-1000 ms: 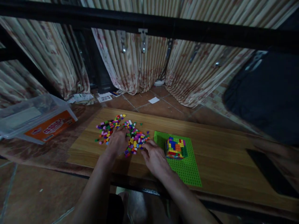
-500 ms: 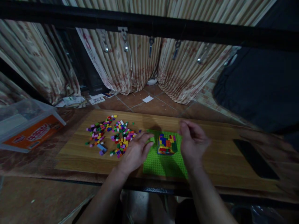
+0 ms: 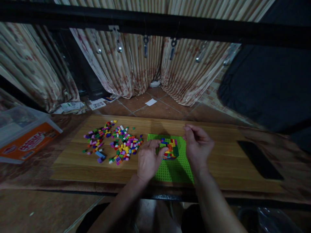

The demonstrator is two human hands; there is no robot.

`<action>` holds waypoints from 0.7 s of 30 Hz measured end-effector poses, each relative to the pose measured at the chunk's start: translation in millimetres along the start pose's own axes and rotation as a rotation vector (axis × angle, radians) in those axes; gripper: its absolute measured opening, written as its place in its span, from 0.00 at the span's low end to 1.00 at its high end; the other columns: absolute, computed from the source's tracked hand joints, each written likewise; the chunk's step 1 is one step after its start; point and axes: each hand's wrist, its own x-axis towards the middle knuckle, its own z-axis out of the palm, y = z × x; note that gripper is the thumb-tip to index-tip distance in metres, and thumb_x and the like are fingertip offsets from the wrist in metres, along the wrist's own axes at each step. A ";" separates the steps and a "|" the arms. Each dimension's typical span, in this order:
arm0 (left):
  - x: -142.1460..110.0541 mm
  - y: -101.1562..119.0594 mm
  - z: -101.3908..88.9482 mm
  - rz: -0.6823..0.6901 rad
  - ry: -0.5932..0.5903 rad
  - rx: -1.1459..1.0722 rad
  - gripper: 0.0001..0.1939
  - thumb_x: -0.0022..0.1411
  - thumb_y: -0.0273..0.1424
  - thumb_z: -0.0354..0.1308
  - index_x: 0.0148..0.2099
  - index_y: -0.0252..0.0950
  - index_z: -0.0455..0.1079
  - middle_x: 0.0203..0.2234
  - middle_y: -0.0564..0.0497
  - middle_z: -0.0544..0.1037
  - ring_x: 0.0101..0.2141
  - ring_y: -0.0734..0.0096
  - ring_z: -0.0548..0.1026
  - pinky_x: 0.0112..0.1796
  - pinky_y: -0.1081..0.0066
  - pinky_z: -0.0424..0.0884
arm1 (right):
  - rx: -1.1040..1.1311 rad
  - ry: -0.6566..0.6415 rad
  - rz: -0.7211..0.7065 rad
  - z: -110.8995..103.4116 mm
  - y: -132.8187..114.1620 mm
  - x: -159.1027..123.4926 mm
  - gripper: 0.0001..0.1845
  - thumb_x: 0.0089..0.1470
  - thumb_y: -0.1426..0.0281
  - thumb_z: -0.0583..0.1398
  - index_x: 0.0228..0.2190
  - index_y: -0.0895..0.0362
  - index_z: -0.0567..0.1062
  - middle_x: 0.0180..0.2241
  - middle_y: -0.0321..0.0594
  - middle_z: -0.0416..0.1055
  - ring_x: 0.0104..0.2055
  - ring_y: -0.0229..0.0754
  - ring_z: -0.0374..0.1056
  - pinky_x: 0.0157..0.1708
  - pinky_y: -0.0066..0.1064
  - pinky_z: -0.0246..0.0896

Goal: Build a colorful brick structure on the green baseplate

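My left hand (image 3: 148,160) reaches over the left side of a multicoloured block of toy bricks (image 3: 173,149), its thumb and fingers closed on a small light green brick (image 3: 162,146). The fingers hide the block's left part. Under the block lies a bright green studded baseplate (image 3: 173,173). To the right, my right hand (image 3: 199,145) hovers over the plate's right edge with thumb and forefinger pinched together. Whatever may be between those fingertips is too small to make out.
Loose coloured bricks (image 3: 125,147) lie scattered on the wooden board (image 3: 80,165) at left. A clear plastic box (image 3: 26,132) with an orange label stands beyond the board's left end. A dark flat slab (image 3: 259,160) rests at the right.
My left hand has moved right with the green brick, from beside the block to over its left side. My right hand stays pinched at about the same place. The view has shifted slightly.
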 end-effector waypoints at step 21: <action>12.1 -6.3 0.8 -0.247 -0.050 -0.464 0.11 0.63 0.37 0.51 0.39 0.35 0.70 0.31 0.50 0.78 0.33 0.71 0.76 0.35 0.73 0.71 | -0.176 -0.400 0.252 -10.4 31.8 1.6 0.22 0.43 0.61 0.65 0.41 0.58 0.76 0.37 0.46 0.77 0.37 0.45 0.72 0.40 0.41 0.68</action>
